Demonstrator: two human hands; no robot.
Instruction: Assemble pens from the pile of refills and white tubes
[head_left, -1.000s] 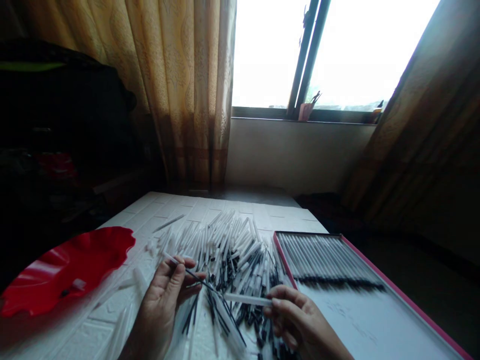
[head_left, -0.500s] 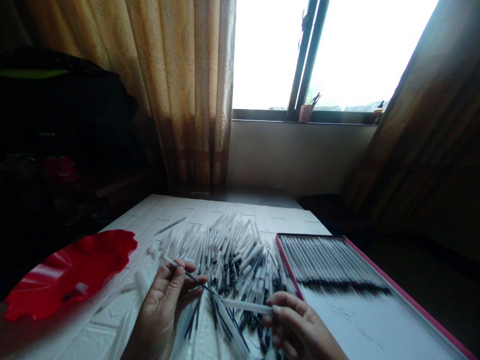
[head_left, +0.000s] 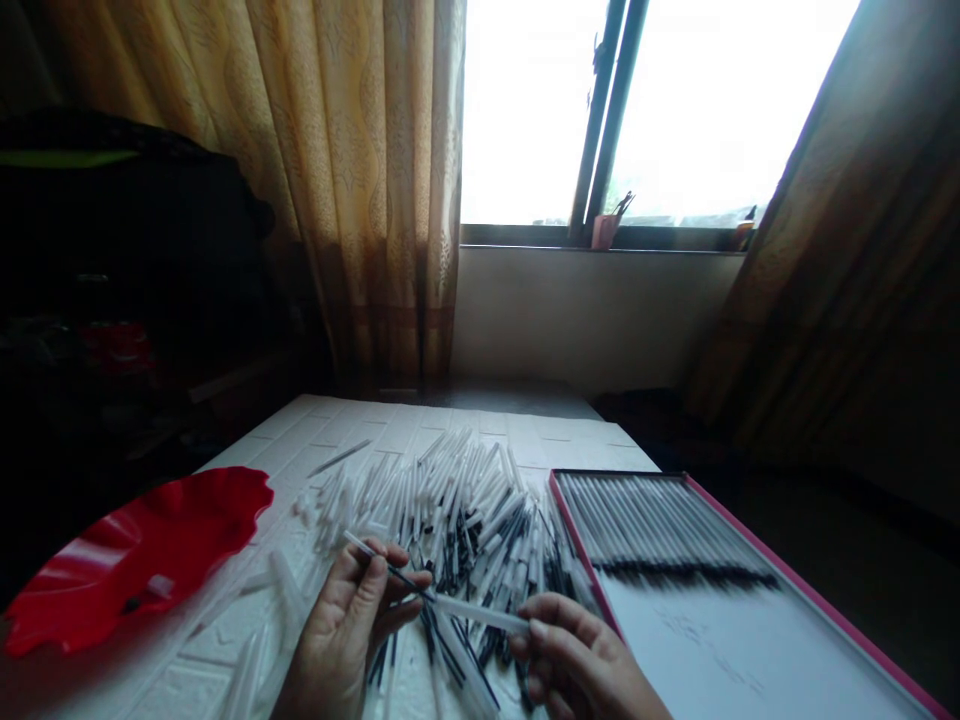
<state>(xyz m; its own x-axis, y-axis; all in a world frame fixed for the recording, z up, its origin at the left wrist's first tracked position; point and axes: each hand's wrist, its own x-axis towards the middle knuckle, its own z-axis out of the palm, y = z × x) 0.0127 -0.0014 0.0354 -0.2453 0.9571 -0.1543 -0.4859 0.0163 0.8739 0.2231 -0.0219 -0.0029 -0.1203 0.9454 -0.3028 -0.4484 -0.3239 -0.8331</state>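
A pen refill [head_left: 409, 580] with dark ink and a pale end is pinched between the thumb and fingers of my left hand [head_left: 341, 625]. My right hand [head_left: 589, 655] grips the far end of a whitish pen barrel [head_left: 484, 614]. The refill's dark end meets the barrel's near opening, and the two lie roughly in line, sloping down to the right. Below and beyond both hands spreads a pile of loose pen barrels [head_left: 427, 490] and dark refills [head_left: 457, 650].
At the left stands a red wavy-rimmed dish [head_left: 172, 510] with small pieces in it. On the right, a pink-edged box [head_left: 720, 510] holds a row of pens [head_left: 637, 515] with black ends. Everything rests on a white brick-patterned tabletop [head_left: 292, 440].
My hands have come closer together, and less of the refill shows outside the barrel. The left hand has shifted right and slightly down, the right hand slightly left.
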